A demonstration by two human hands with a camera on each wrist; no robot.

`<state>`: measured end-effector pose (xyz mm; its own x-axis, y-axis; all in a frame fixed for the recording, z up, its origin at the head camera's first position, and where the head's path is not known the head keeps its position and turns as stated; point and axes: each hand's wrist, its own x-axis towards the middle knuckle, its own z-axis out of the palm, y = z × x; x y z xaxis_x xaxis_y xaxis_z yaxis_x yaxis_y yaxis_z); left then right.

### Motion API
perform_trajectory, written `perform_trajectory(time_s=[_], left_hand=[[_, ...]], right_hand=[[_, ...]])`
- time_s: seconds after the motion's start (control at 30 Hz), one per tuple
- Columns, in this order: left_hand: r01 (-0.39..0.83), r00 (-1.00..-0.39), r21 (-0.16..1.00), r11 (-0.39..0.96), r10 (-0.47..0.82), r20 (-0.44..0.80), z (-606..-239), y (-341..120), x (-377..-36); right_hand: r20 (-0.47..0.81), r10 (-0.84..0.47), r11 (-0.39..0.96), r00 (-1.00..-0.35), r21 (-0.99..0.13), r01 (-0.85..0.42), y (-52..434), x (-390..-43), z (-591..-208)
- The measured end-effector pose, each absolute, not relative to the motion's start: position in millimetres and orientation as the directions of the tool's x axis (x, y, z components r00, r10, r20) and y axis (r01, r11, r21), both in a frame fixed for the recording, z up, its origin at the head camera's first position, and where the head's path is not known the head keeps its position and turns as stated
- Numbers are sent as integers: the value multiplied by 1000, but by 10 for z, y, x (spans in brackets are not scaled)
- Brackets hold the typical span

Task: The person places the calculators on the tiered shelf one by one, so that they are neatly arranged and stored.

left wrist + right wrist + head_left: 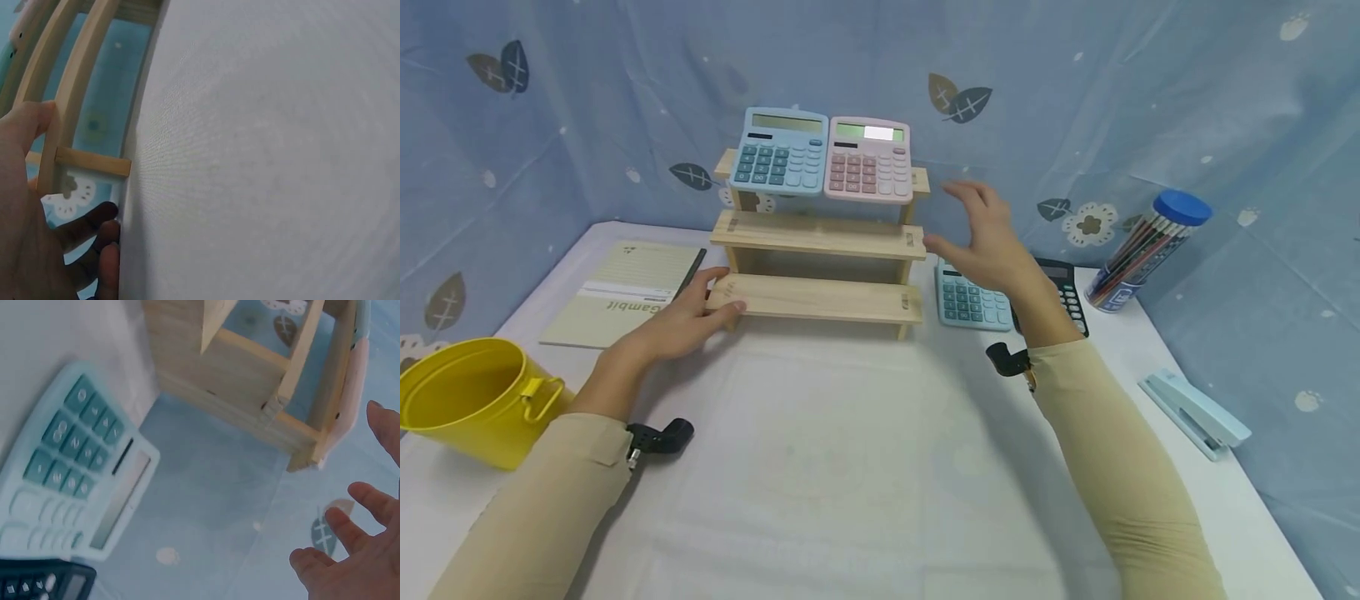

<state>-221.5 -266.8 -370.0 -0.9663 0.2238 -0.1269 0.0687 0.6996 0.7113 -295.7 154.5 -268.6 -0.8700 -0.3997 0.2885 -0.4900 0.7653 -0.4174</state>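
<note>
A three-tier wooden shelf stands at the back of the table. On its top tier a blue calculator and a pink calculator lean side by side. My left hand grips the left end of the lowest board, thumb at its front edge; in the left wrist view the other fingers hang loosely below. Off the shelf's right side, my right hand is raised with fingers spread and nothing in them. Below it lie another blue calculator and a black calculator, both partly hidden by my right hand and forearm.
A notepad with a dark pen beside it lies left of the shelf. Near the left edge stands a yellow bucket. On the right are a blue-lidded tube of pencils and a light blue stapler. A patterned curtain hangs behind.
</note>
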Motion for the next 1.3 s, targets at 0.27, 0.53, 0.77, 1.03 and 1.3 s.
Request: perform_trajectory(time_s=[0.27,0.53,0.77,1.03,1.3], left_hand=[[69,-966,709,702,225,-128,-3706,-2685,-2224],[60,-966,706,706,220,-138,-3707,-2712,-2212],[65,-966,709,702,223,-132,-3710,-2705,-2218],[65,-965,711,700,225,-133,-3686,-2692,-2200],[63,-966,708,704,222,-135,-3682,-2680,-2192]], right_hand=[[328,-399,781,-857,-368,-504,1769,-2853,-2698],[298,-396,786,-869,-380,-488,2062,-2823,-2834],[279,-383,808,-880,-361,-466,2264,-2803,-2954],[268,-358,822,-895,-364,-438,2472,-2800,-3096],[243,-295,858,-924,-359,-368,2645,-2873,-3225]])
